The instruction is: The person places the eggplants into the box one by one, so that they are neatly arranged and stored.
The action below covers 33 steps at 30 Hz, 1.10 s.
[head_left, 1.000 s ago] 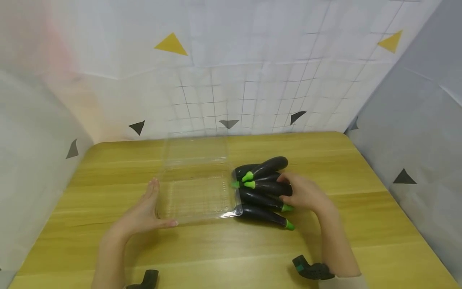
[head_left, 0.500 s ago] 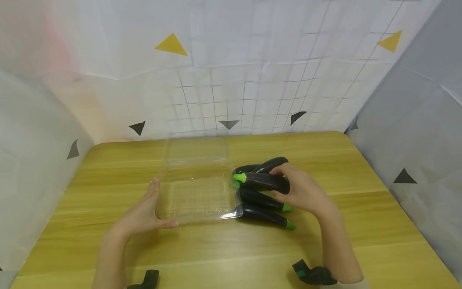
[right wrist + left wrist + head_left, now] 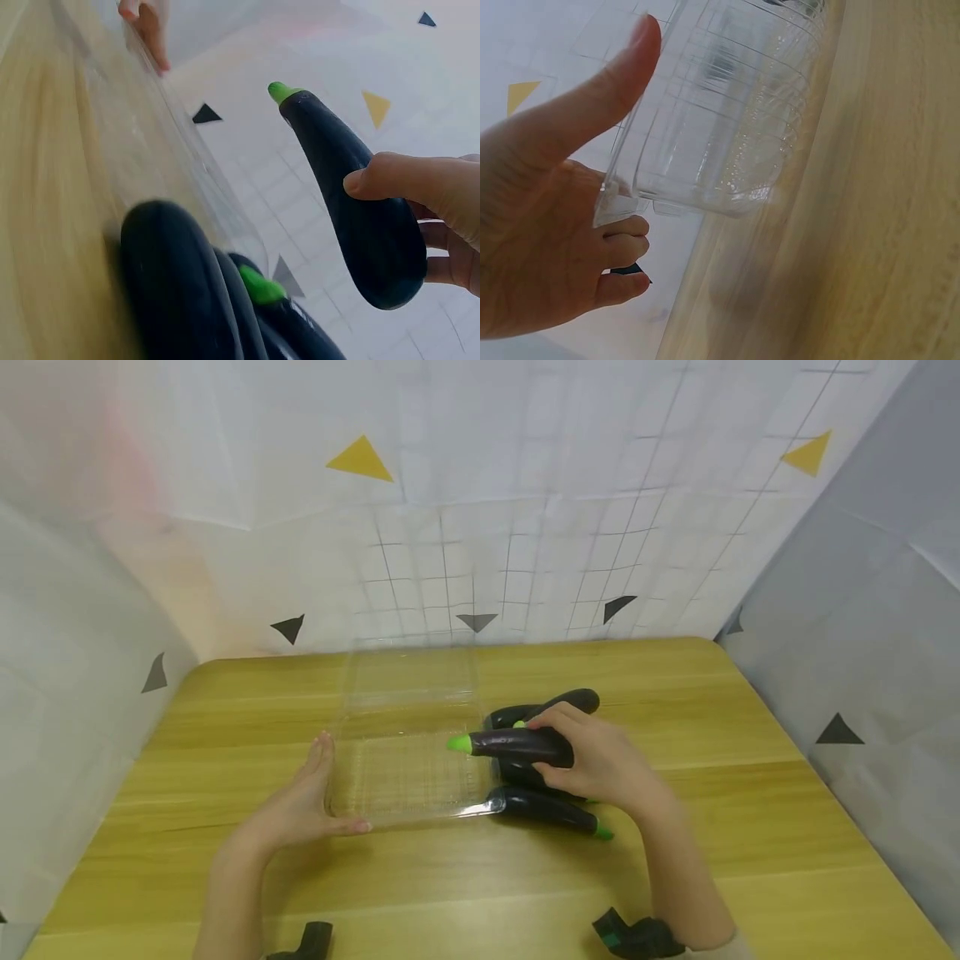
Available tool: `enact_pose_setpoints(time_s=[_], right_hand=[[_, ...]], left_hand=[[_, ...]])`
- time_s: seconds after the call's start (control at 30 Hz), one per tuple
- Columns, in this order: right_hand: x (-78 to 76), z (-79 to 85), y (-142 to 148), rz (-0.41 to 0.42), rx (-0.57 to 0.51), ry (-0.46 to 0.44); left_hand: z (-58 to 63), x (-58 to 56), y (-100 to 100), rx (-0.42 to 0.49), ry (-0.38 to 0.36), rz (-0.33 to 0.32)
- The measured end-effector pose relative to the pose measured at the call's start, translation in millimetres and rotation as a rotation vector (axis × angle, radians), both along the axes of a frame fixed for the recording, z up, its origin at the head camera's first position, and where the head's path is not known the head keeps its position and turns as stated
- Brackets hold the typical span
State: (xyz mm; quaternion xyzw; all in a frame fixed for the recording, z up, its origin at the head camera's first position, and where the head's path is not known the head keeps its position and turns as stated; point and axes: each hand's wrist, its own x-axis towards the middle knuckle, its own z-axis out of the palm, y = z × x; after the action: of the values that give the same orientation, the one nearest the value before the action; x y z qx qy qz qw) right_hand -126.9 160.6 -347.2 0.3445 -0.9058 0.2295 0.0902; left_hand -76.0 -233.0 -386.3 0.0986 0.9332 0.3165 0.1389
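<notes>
Thumb and fingertips of my right hand (image 3: 600,762) pinch the thick end of a dark eggplant (image 3: 510,744). In the right wrist view this eggplant (image 3: 330,161) is lifted above the others, green stem pointing away from the hand. Its stem end overlaps the right side of an open clear plastic clamshell box (image 3: 408,817) in the head view. My left hand (image 3: 288,806) holds the box's near left corner, thumb along the front and fingers along the left side. The left wrist view shows the thumb at the rim of the box (image 3: 697,127).
Several more eggplants lie right of the box, among them a front one (image 3: 543,807) and a back one (image 3: 577,699). The box's raised lid (image 3: 408,668) reaches toward the back wall. White sheeting (image 3: 525,460) surrounds the wooden table (image 3: 420,893).
My right hand has picked an eggplant off the pile and carried it left, its stem now over the box's right side. The left hand has stayed at the box corner.
</notes>
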Motion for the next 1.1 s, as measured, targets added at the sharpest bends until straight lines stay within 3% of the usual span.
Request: enact_pose_setpoints(time_s=[0.3, 0.53, 0.7, 0.83, 0.97, 1.1], right_hand=[[0.8, 5.8, -27, 0.078, 0.016, 0.025], [2.0, 0.2, -50, 0.147, 0.017, 0.032], [6.1, -15.5, -76, 0.241, 0.031, -0.002], [9.0, -32.7, -91, 0.306, 0.025, 0.040], [9.8, -44.6, -100, 0.300, 0.039, 0.066], [9.6, -50.5, -105, 0.269, 0.074, -0.002]], left_hand=[[-0.2, -0.3, 0, -0.012, -0.004, 0.002], [0.7, -0.9, 0, 0.007, -0.012, 0.008], [-1.4, -0.3, 0, 0.008, -0.018, 0.007], [-2.5, -0.1, 1, 0.006, -0.028, 0.010], [-1.7, 0.4, 1, 0.012, -0.025, 0.012], [-0.6, 1.0, 1, 0.005, -0.016, 0.009]])
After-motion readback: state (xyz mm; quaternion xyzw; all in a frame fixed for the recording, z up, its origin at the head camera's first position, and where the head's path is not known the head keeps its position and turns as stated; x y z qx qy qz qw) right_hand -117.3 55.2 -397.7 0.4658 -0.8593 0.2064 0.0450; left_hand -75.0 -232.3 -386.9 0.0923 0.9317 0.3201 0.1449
